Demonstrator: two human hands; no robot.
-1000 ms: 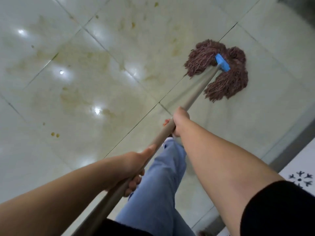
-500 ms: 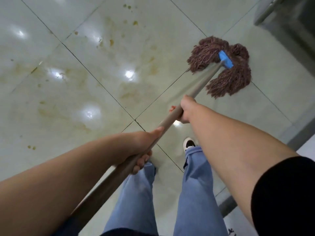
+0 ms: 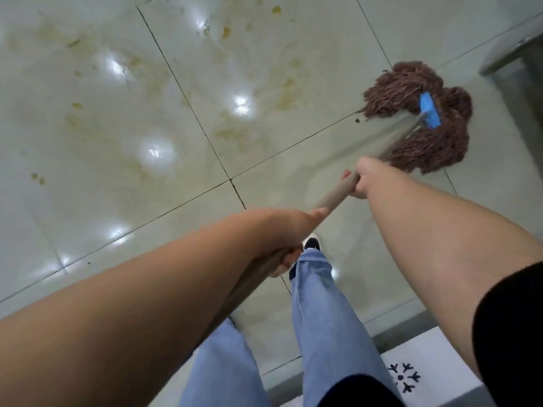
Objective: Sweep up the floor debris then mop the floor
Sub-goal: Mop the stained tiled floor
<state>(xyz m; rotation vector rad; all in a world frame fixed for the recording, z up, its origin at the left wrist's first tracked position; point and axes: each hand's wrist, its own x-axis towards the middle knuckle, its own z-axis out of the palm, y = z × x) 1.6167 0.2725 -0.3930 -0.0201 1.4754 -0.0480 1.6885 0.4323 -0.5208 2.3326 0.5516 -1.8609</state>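
Observation:
A brown string mop head (image 3: 426, 142) with a blue clamp (image 3: 429, 110) lies flat on the pale tiled floor (image 3: 88, 201) at the upper right. Its tan wooden handle (image 3: 335, 199) runs down-left toward me. My right hand (image 3: 363, 179) grips the handle nearer the mop head. My left hand (image 3: 289, 233) grips it lower down, fingers curled under the pole. Yellow-brown stains (image 3: 235, 133) and small specks (image 3: 38, 177) are spread over the tiles left of the mop.
My legs in light blue jeans (image 3: 320, 318) and one dark shoe (image 3: 311, 245) stand under the handle. A grey metal fixture (image 3: 517, 63) sits at the upper right edge. A white patterned mat or surface (image 3: 411, 374) lies at the lower right behind a grey threshold.
The mop head has slid toward the right side of the view, and both hands shifted right with the handle. One leg has stepped forward, and the stained tiles now fill more of the left.

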